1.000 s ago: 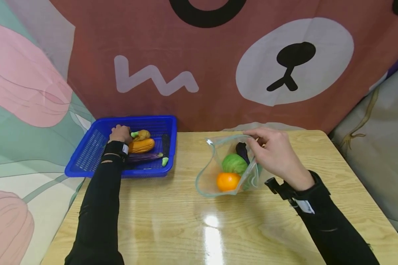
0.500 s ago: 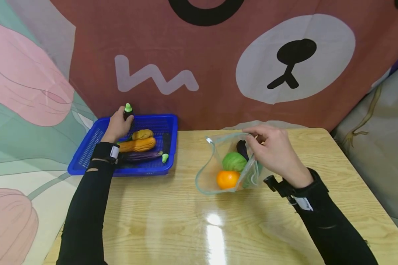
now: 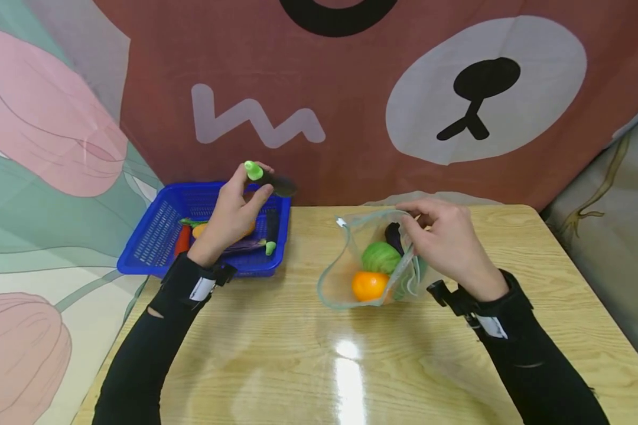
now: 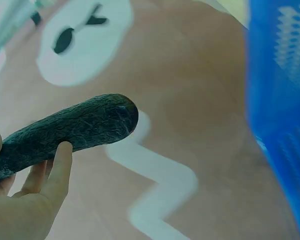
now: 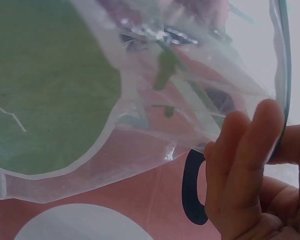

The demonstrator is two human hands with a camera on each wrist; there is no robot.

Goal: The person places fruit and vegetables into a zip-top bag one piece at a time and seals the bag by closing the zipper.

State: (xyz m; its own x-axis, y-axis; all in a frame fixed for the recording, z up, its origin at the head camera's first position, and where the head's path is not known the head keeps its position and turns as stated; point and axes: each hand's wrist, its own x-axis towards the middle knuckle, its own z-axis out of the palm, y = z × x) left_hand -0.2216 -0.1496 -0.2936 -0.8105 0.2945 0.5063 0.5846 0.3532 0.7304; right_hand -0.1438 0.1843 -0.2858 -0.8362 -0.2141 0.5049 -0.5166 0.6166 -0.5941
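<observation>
My left hand (image 3: 237,208) holds a small dark eggplant (image 3: 279,184) with a light green stem in the air over the right end of the blue basket (image 3: 154,233). Up close in the left wrist view, the eggplant (image 4: 65,134) lies across my fingertips (image 4: 58,167). My right hand (image 3: 442,239) pinches the upper edge of a clear zip bag (image 3: 340,277) on the table and keeps its mouth open toward the left. Inside it are an orange (image 3: 368,285), a green cabbage (image 3: 380,257) and a dark eggplant (image 3: 394,235). In the right wrist view my fingers (image 5: 245,165) grip the bag (image 5: 140,125).
The basket also carries a purple eggplant (image 3: 247,245), an orange vegetable and a red one (image 3: 182,239). The wooden table (image 3: 351,366) is glossy, with a light glare near its middle. A printed cloth backdrop (image 3: 351,106) hangs right behind the table's far edge.
My left hand has lifted the small eggplant out of the basket and carried it up and to the right. The right hand has stayed on the bag's edge.
</observation>
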